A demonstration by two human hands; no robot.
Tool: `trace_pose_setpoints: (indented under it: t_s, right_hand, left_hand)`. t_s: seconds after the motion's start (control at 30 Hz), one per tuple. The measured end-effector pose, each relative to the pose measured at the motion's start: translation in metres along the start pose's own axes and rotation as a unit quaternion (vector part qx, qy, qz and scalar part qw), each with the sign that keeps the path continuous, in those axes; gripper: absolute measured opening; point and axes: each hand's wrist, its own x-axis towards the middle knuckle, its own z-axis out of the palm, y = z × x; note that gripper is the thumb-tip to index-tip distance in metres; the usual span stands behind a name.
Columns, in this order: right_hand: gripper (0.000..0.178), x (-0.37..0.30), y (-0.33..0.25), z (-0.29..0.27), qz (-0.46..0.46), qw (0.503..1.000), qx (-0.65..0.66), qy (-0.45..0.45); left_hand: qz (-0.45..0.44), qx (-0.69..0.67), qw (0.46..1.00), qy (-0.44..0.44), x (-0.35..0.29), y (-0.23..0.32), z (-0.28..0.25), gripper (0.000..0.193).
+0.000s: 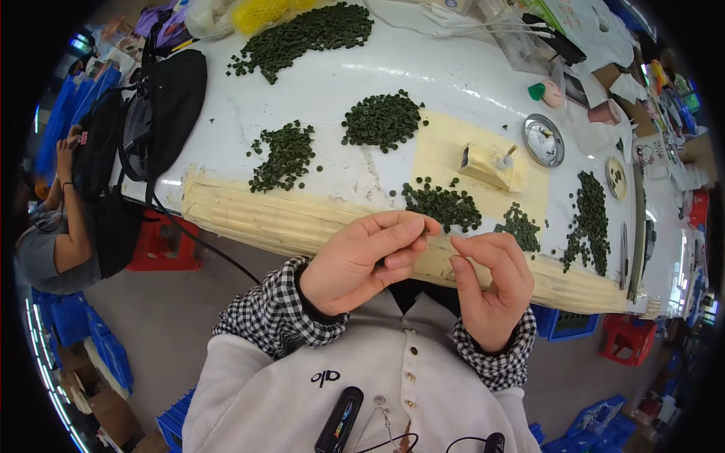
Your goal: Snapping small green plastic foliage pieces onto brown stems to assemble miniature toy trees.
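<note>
My left hand (pixel 366 260) is held over the table's front edge, thumb pressed to the index finger and the other fingers curled in. Something small and dark shows at its fingertips and between the curled fingers, too hidden to name. Close by on the right, my right hand (pixel 496 283) has its thumb and index tips brought near each other in a pinch; anything between them is too small to make out. Just beyond the hands lies a pile of small dark green round pieces (pixel 445 207). A smaller, lighter green pile (pixel 519 228) sits beyond my right hand.
More green piles lie at the left (pixel 283 157), middle (pixel 383 121), far side (pixel 310 38) and right (pixel 589 223). A tape-wrapped block (pixel 489 166) stands near a round metal tin (pixel 543 140). Tweezers (pixel 624 255) lie rightward. A black bag (pixel 177 106) rests leftward, near another person (pixel 57 249).
</note>
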Motion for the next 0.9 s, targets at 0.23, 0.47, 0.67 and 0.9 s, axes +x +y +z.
trace_pose_setpoints:
  t_s: [0.23,0.47,0.67,0.9]
  right_hand:
    - [0.031,0.007,0.000,0.001,-0.055,0.994,-0.092,0.008]
    - [0.030,-0.003,0.004,0.001,-0.097,0.990,-0.098,0.038]
    - [0.032,-0.008,0.002,-0.007,-0.105,0.987,-0.115,0.047]
    - [0.039,-0.019,0.004,-0.017,-0.113,0.992,-0.055,-0.015]
  left_hand:
    - [0.012,0.077,0.997,-0.003,0.006,-0.013,0.003,0.021]
    - [-0.058,0.041,0.997,0.004,0.003,-0.010,0.010,0.024]
    - [-0.050,0.062,0.997,0.026,0.004,-0.014,0.019,0.024]
    - [-0.079,0.137,0.986,-0.051,-0.002,-0.014,0.001,0.013]
